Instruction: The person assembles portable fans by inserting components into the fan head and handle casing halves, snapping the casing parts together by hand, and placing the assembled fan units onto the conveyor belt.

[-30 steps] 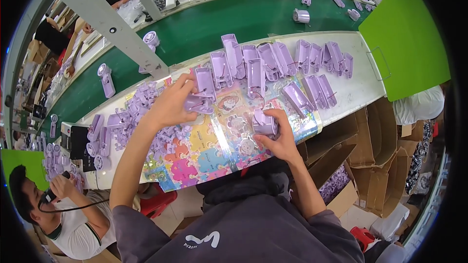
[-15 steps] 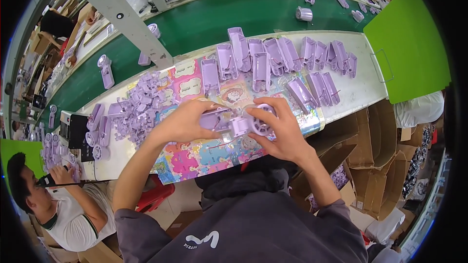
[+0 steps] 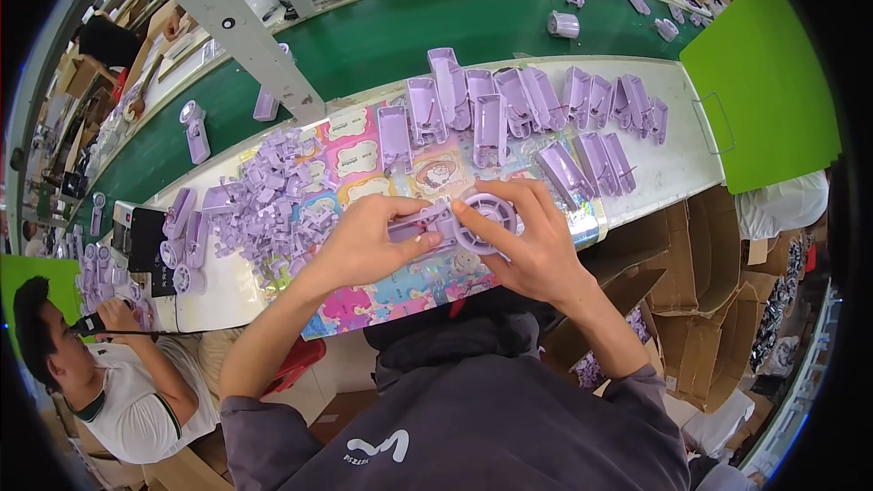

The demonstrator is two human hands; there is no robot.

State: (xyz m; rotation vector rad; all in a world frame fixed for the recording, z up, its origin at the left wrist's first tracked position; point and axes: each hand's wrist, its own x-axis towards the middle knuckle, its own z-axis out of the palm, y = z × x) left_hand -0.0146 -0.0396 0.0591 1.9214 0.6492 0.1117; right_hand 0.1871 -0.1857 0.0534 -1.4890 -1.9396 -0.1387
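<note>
Between my two hands is a lilac handheld fan housing point(image 3: 496, 206) with a round, spoked head and a trough-like handle. My left hand point(image 3: 368, 238) grips the handle end, its thumb and fingers pressing near the joint. My right hand point(image 3: 538, 241) is closed around the round head, with the index finger reaching toward the joint. Parts of the handle are hidden by my left fingers. Beyond my hands stand several open lilac handle shells point(image 3: 394, 138), some with thin red wires. A pile of small lilac clips point(image 3: 273, 184) lies to the left.
A colourful printed mat point(image 3: 364, 302) covers the table under my hands. Past it runs a green conveyor belt point(image 3: 391, 32) carrying some fan parts. Assembled fan bodies point(image 3: 188, 241) lie at left, near a seated co-worker point(image 3: 136, 391). Cardboard boxes point(image 3: 696, 264) stand at right.
The fan housing has turned and tilted in my hands. My left thumb has moved onto the part near the joint, and my right index finger has shifted closer to it.
</note>
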